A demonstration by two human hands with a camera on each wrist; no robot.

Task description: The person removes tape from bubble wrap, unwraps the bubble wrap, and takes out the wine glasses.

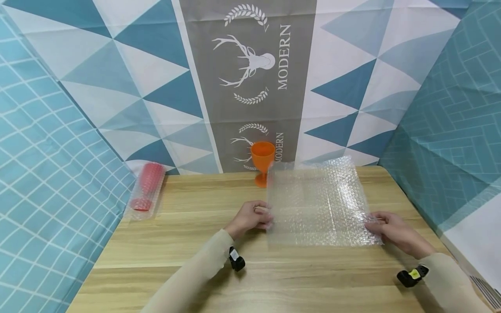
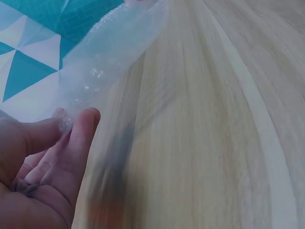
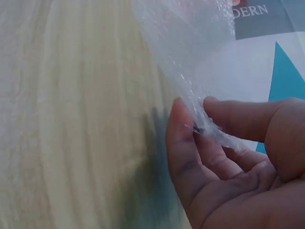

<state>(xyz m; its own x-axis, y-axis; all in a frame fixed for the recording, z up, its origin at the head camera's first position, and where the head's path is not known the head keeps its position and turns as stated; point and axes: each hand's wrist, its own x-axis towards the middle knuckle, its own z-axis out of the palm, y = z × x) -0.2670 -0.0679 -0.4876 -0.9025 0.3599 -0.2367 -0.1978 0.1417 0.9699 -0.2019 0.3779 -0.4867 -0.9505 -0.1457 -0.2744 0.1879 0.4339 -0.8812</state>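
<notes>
A clear bubble wrap sheet (image 1: 317, 204) is stretched between both hands above the wooden table. My left hand (image 1: 252, 217) pinches its left edge between thumb and fingers; the left wrist view shows the bubble wrap (image 2: 102, 62) running away from those fingertips. At the opposite side, my right hand (image 1: 395, 230) pinches the lower right corner, and the right wrist view has the film (image 3: 186, 52) between thumb and index finger. Behind the sheet's upper left corner stands an orange goblet (image 1: 262, 152) upright, its right side partly covered by the sheet.
At the table's back left lies a red goblet-like item (image 1: 150, 182) inside bubble wrap. The wooden table (image 1: 188, 243) meets patterned cloth walls at the back and both sides. Each wrist wears a black strapped device (image 1: 236, 260).
</notes>
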